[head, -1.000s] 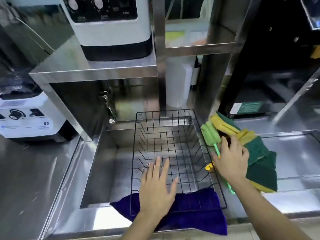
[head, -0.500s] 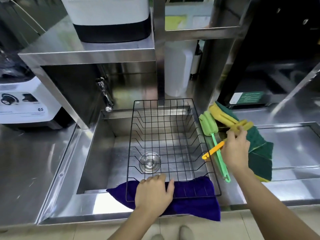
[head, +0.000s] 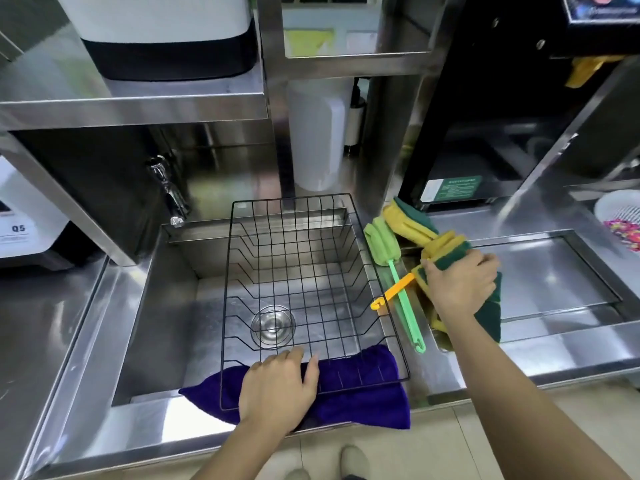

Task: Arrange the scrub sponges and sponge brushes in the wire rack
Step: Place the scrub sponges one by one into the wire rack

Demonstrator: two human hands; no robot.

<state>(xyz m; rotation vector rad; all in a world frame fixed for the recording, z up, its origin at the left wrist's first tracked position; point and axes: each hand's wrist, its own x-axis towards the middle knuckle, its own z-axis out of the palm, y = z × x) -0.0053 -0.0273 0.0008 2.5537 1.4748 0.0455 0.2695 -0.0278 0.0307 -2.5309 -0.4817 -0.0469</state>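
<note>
A black wire rack (head: 311, 271) sits over the steel sink, its front edge on a purple cloth (head: 360, 396). The rack holds nothing. My left hand (head: 277, 386) rests on the rack's front rim. Right of the rack lies a pile of yellow-and-green scrub sponges (head: 412, 223). My right hand (head: 460, 285) is closed on one scrub sponge (head: 450, 252) from the pile. A green sponge brush (head: 382, 242) with a long green handle lies beside the rack, and an orange brush handle (head: 394, 292) crosses it.
The sink (head: 166, 306) has a round drain and a tap (head: 169, 192) at its back left. A steel shelf with a white appliance (head: 166, 32) hangs overhead. A recessed steel tray (head: 554, 271) lies to the right, with a white colander (head: 620, 216) at the far right.
My right hand moved from the brush handles to the sponge pile and closed on a scrub sponge. My left hand slid back from the rack's floor to its front rim.
</note>
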